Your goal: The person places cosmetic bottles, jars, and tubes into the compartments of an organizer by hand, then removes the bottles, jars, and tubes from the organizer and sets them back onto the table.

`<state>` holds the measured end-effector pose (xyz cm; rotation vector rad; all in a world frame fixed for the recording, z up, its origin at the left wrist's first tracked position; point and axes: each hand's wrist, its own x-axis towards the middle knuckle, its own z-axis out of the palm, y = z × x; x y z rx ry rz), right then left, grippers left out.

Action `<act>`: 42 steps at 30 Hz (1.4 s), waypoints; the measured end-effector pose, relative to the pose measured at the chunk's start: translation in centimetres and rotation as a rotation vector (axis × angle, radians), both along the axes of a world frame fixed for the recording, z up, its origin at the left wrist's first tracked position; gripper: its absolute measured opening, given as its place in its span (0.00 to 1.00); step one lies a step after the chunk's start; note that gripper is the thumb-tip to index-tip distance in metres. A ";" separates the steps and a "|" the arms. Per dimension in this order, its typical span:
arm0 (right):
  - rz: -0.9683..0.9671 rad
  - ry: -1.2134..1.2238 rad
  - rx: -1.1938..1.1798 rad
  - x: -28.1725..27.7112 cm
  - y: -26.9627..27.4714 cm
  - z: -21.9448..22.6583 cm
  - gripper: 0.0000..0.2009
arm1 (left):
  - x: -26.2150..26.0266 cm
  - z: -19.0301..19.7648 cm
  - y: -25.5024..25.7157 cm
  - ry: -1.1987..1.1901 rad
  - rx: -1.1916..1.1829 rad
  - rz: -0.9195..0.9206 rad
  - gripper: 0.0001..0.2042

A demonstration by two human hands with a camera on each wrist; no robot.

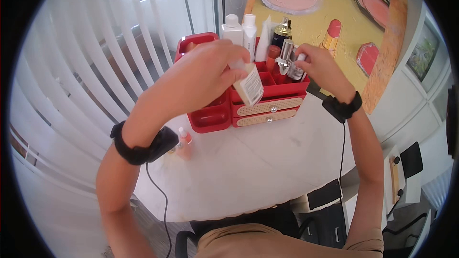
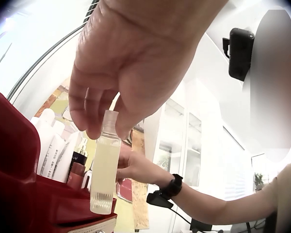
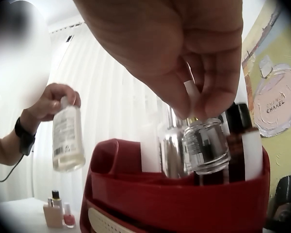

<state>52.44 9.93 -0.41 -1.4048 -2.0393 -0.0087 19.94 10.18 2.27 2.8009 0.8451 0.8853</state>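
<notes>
My left hand (image 1: 205,76) grips a flat clear bottle (image 2: 105,170) by its cap. Pale yellow liquid fills it, and a printed label shows on its side. It hangs tilted in front of the red organizer (image 1: 209,123). At the organizer's right end, my right hand (image 1: 321,64) pinches the whitish cap of a small clear glass bottle (image 3: 206,148). That bottle is at the rim of the right compartment, beside a silver bottle (image 3: 174,153). Behind them stand a reddish-brown bottle (image 1: 273,56) and a dark bottle with a gold collar (image 1: 282,32).
White bottles (image 1: 232,31) and a white tube (image 1: 264,43) stand at the organizer's back. Two drawers (image 1: 258,110) with knobs form its front. Small bottles (image 1: 185,136) sit on the white table (image 1: 258,172) at left. A painted panel (image 1: 306,21) rises behind.
</notes>
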 end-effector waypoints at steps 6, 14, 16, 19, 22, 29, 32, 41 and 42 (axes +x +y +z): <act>-0.031 -0.041 0.004 0.7 0.9 -2.7 0.11 | 1.8 1.8 2.3 0.061 0.038 0.026 0.12; -0.071 0.048 -0.010 -3.1 -3.0 -1.9 0.14 | 1.7 1.3 7.3 0.047 0.299 0.057 0.13; -0.019 0.017 0.044 -3.8 -3.3 -2.7 0.13 | 2.2 1.0 8.7 0.091 0.274 0.048 0.13; 0.058 0.004 -0.006 -5.1 -3.8 -3.1 0.12 | 2.7 1.1 10.0 0.227 0.208 0.026 0.12; 0.069 0.025 -0.141 -6.0 -4.3 -2.8 0.12 | 3.2 1.7 10.2 0.381 0.086 0.033 0.11; 0.311 0.109 -0.239 -10.8 -2.7 -5.9 0.15 | 3.6 -0.7 11.2 0.376 0.164 -0.076 0.15; 0.426 -0.014 -0.228 -14.9 -3.1 -8.0 0.16 | 0.1 -0.8 8.9 0.002 0.330 -0.072 0.16; 0.695 -0.048 -0.317 -25.4 -1.3 -14.4 0.13 | -15.4 -7.5 -0.2 0.413 -0.348 0.263 0.12; 0.699 -0.054 -0.316 -25.8 -0.9 -15.0 0.13 | -15.7 -8.5 -0.7 0.407 -0.348 0.267 0.12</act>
